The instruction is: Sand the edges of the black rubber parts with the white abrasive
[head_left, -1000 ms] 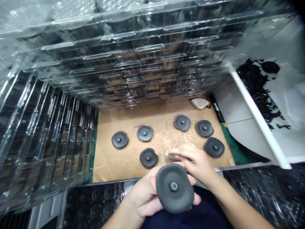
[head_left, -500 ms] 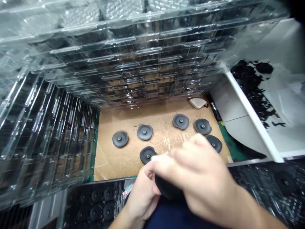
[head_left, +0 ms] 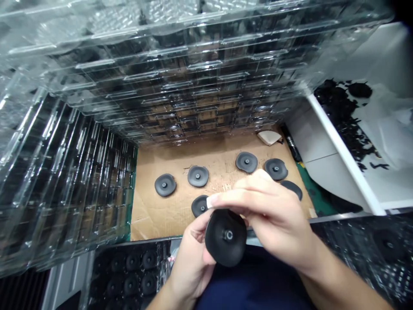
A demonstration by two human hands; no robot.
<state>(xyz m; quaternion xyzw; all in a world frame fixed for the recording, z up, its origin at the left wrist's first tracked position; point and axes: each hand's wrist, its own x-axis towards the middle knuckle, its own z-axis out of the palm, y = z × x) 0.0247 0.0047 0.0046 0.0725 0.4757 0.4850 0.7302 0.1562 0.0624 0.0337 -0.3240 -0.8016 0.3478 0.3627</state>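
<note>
Close to my body, a black rounded disc (head_left: 219,247) with a small raised hub at its centre is tilted toward me. Its left edge is gripped by my left hand (head_left: 193,258), with the fingers partly behind it. My right hand (head_left: 274,211) has curled fingers at the disc's upper right rim, the fingertips at the top edge; part of that grip is hidden. Beyond the hands, several similar discs lie hub up on brown cardboard (head_left: 151,219), among them a left disc (head_left: 165,185), a middle disc (head_left: 198,176) and a disc (head_left: 202,206) partly covered by my fingertips.
Tall stacks of clear plastic trays (head_left: 206,82) stand behind and to the left (head_left: 64,172). At right, a white divider (head_left: 345,150) borders a bin of small black pieces (head_left: 342,116). A white wedge-shaped pad (head_left: 269,137) lies at the back. A tray of discs (head_left: 132,275) sits lower left.
My right hand has shifted off the front of the held disc to its upper right rim, so the disc's face and hub now show. My left hand stays nearly in place.
</note>
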